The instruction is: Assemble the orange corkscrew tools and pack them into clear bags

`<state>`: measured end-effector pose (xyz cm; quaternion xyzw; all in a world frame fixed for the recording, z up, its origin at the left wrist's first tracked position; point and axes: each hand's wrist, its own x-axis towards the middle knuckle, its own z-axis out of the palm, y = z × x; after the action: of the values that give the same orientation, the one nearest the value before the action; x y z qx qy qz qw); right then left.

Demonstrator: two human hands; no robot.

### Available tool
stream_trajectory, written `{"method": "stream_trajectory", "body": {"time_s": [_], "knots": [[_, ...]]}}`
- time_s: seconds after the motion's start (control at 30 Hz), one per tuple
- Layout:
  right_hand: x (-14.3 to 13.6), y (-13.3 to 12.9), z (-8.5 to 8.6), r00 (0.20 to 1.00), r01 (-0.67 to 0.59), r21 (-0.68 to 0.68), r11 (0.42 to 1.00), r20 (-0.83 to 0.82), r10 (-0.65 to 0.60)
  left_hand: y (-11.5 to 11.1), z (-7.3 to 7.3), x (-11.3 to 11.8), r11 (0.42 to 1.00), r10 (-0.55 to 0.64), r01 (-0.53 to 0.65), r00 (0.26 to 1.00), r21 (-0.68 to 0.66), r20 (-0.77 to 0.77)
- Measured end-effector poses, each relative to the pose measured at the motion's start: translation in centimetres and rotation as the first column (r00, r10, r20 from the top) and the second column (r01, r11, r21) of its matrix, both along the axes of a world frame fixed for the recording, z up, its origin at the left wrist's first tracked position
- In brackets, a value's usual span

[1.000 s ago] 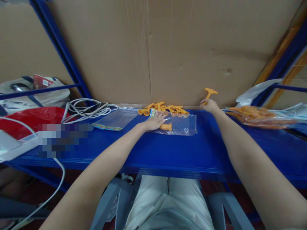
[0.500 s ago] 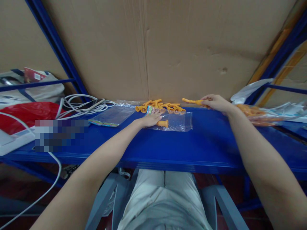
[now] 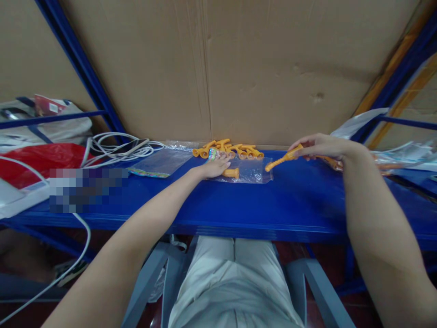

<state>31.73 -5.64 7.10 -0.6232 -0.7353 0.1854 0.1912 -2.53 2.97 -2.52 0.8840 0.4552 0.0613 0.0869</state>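
Observation:
My left hand [image 3: 216, 167] lies with its fingers stretched out over a clear plastic bag [image 3: 254, 171] with a colourful printed strip. Next to its fingers is an orange plastic piece with a flared end [image 3: 232, 173]; whether this is inside the bag or on top, I cannot tell. Pinched in my right hand [image 3: 312, 146] is an orange plastic stick [image 3: 284, 158], its thin end pointing down and left near the bag's right edge. Several similar orange pieces with cup-like ends [image 3: 244, 151] lie in a row behind the bag.
Another clear bag [image 3: 162, 161] lies flat on the blue table [image 3: 259, 207] at the left. White cables [image 3: 126, 148], a red bag [image 3: 44, 159] and a cloth bag are further left. Bagged orange pieces [image 3: 332, 163] stand right, partly behind my wrist. Cardboard [image 3: 246, 82] closes off the back.
My right hand has come away from the bagged pieces, and the orange stick in it has tilted, its thin end now lower and nearer the clear bag. My left hand stays in place.

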Motion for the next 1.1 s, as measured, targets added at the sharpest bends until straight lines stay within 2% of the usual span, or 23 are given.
{"method": "stream_trajectory", "body": {"time_s": [0.2,0.33,0.53,0.6,0.67,0.8,0.9,1.0,1.1], "knots": [[-2.1,0.7,-1.3,0.999,-0.036,-0.001,0.999,-0.003,0.036,-0.5,0.4,0.2,0.999,0.019,-0.019,1.0,-0.037,-0.013],[-4.2,1.9,-3.1,0.99,-0.129,0.0,0.992,-0.051,0.128,-0.2,0.1,0.1,0.998,0.029,-0.028,1.0,-0.047,0.006],[-6.4,3.1,-6.1,0.962,-0.272,-0.122,0.954,-0.07,0.266,0.0,-0.1,0.0,0.999,0.021,-0.02,1.0,-0.05,0.023],[-7.0,3.5,-6.9,0.945,-0.325,-0.078,0.943,-0.072,0.32,-0.1,0.0,0.1,0.998,0.037,-0.036,0.999,-0.061,0.02],[-7.6,3.8,-7.5,0.917,-0.393,0.046,0.918,-0.053,0.395,-0.3,0.2,0.2,0.997,0.024,-0.023,1.0,-0.071,0.016],[-8.5,4.3,-8.3,0.861,-0.498,0.279,0.821,0.044,0.507,-0.7,0.4,0.4,0.995,-0.053,0.056,0.998,-0.08,0.029],[-9.2,4.3,-8.7,0.859,-0.508,0.319,0.8,0.116,0.499,-0.9,0.2,0.6,0.99,-0.092,0.098,0.994,-0.097,0.063],[-9.7,4.1,-9.2,0.886,-0.463,0.317,0.828,0.184,0.425,-0.8,0.0,0.7,0.983,-0.121,0.139,0.982,-0.118,0.144],[-10.0,4.0,-9.6,0.913,-0.4,0.317,0.86,0.221,0.343,-0.4,0.0,0.7,0.979,-0.099,0.146,0.95,-0.143,0.295]]}}
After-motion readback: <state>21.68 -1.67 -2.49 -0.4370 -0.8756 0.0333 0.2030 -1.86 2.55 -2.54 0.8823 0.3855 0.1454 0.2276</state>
